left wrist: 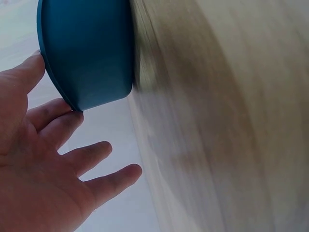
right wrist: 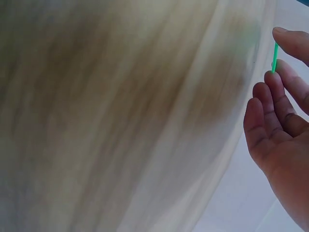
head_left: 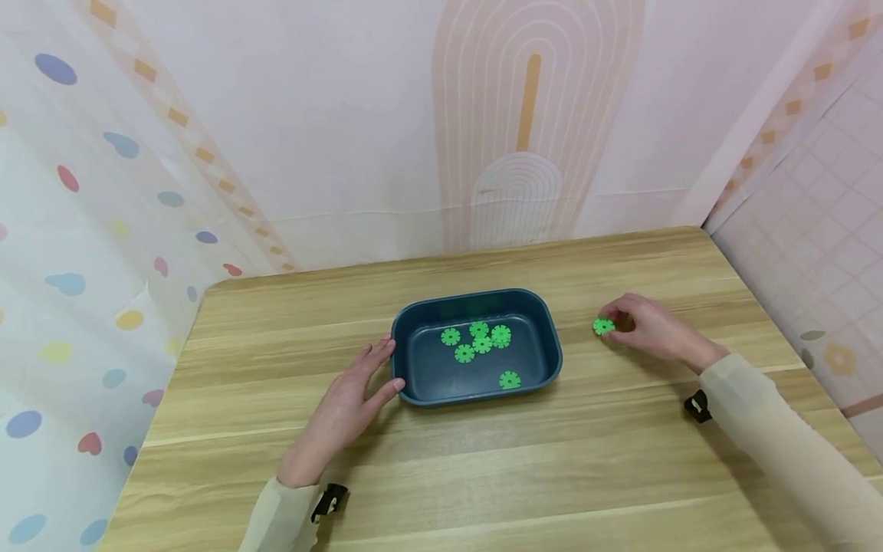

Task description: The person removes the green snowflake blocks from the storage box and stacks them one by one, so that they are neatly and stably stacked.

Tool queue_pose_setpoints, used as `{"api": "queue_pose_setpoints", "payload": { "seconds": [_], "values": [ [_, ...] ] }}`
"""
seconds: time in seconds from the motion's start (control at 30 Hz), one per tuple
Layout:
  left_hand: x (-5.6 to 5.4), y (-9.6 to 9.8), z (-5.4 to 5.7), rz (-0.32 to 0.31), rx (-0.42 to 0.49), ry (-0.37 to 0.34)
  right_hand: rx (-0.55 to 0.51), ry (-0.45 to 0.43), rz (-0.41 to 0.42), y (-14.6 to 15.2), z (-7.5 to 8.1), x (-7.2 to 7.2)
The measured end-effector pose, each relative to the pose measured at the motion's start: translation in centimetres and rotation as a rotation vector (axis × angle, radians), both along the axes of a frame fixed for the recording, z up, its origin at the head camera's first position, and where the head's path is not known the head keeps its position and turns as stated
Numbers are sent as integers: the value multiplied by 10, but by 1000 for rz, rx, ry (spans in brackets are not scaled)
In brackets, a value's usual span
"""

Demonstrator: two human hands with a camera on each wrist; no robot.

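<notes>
A dark blue rectangular basin with rounded corners stands on the table. Inside it lie several green notched plastic discs, one of them a disc near the front wall. My left hand touches the basin's left end, thumb and fingertips at the rim, the other fingers spread; the left wrist view shows the basin's outer wall beside the palm. To the right of the basin, my right hand pinches a green notched disc between thumb and fingers. The right wrist view shows that disc edge-on.
The wood-grain table reaches back to a patterned cloth along its far edge. Dotted cloth hangs at the left, a checked one at the right. Black wrist straps show at both sleeves.
</notes>
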State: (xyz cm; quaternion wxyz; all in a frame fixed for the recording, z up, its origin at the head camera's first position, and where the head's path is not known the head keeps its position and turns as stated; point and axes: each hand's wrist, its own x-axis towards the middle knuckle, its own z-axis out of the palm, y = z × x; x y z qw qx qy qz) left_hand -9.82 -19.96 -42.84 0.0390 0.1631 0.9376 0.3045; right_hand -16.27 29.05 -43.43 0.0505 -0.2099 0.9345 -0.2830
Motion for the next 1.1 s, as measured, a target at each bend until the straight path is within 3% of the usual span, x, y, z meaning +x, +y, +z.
{"api": "queue_pose_setpoints", "payload": {
  "seconds": [0.27, 1.1],
  "values": [
    [-1, 0, 0, 1, -4, -6, 14, -67, -14, 1, -3, -2],
    [-1, -1, -2, -11, 13, 5, 17, -81, 46, 1, -5, -2]
  ]
}}
